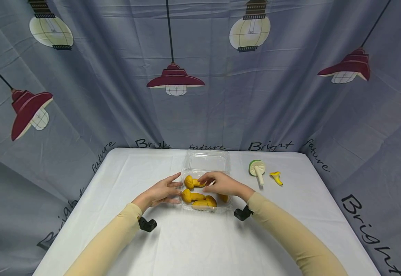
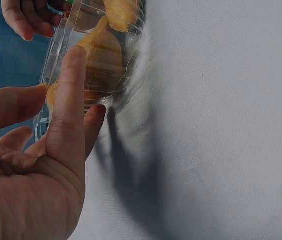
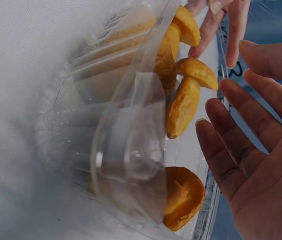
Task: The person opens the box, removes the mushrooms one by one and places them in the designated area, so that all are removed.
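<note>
A clear plastic clamshell box [image 1: 222, 208] lies with its lid [image 1: 208, 161] folded back, several yellow-orange toy mushrooms inside. My left hand [image 1: 164, 191] is at the left wall of the box, fingers spread, fingertips right at the plastic. Over the box's right half, my right hand [image 1: 222, 184] reaches in from the side, its fingertips near the stem of the rear mushroom [image 1: 188, 182]. The right wrist view has those fingers loosely bent with nothing between them. Another mushroom [image 3: 183, 197], underside showing, rests in the near right corner.
Right of the box on the white-covered table [image 1: 200, 245] lie a green-capped white mushroom [image 1: 257, 168] and a small yellow trumpet-shaped mushroom [image 1: 276, 178]. A grey curtain [image 1: 207, 115] printed with lamps hangs behind the table.
</note>
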Tool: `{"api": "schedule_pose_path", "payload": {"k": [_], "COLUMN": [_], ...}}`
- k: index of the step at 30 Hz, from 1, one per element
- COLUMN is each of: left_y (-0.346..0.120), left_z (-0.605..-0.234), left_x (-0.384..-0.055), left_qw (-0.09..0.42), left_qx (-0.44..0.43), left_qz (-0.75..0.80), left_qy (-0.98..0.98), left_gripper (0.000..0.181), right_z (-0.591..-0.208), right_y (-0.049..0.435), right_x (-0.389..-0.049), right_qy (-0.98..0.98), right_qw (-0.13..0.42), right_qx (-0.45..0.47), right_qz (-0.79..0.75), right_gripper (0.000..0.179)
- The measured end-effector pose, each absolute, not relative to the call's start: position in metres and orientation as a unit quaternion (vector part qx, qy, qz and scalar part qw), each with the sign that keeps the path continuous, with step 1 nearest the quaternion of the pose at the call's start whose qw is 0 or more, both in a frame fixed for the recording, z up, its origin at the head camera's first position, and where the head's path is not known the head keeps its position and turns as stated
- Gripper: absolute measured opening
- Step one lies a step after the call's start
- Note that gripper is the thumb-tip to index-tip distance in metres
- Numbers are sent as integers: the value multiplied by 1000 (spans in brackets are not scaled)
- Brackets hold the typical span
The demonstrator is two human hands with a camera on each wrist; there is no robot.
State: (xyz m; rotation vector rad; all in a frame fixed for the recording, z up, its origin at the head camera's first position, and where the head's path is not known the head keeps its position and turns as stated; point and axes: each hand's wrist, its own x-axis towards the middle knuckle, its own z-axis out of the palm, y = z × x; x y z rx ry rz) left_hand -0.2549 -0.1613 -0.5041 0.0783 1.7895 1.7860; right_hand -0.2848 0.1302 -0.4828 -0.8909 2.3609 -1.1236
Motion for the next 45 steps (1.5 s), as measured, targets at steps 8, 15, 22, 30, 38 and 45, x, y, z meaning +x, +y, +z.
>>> {"api": "schedule_pose_path", "payload": {"k": [8,15,22,30,38,45], "left_y": [-160,-160,-160,-161,-161,-161], "left_z": [-505,-505,-505,-505,-504,-503], "left_x": [-255,-256,-255,-255,-255,-254], "left_qw": [304,304,303,304,305,303], "left_qx": [20,16,12,11,6,8], "left_qz": [677,677,678,682,685,685], "left_qy": [669,670,670,665,661,663], "left_gripper": [83,83,83,82,83,82], "right_z": [-480,-478,-479,-482,-486,-488], "right_y": [125,120,115,109,100,92], "right_x": [-290,-293,-294,-297,-299,-299], "right_qy": [850,848,842,840,839,833], "right_qw": [214,234,262,274,275,272], "right_qx": [-326,-341,-340,-325,-318,-336], "right_qz": [-354,-332,-328,-338,-347,-344], "right_gripper": [35,34,34,36,34,37]}}
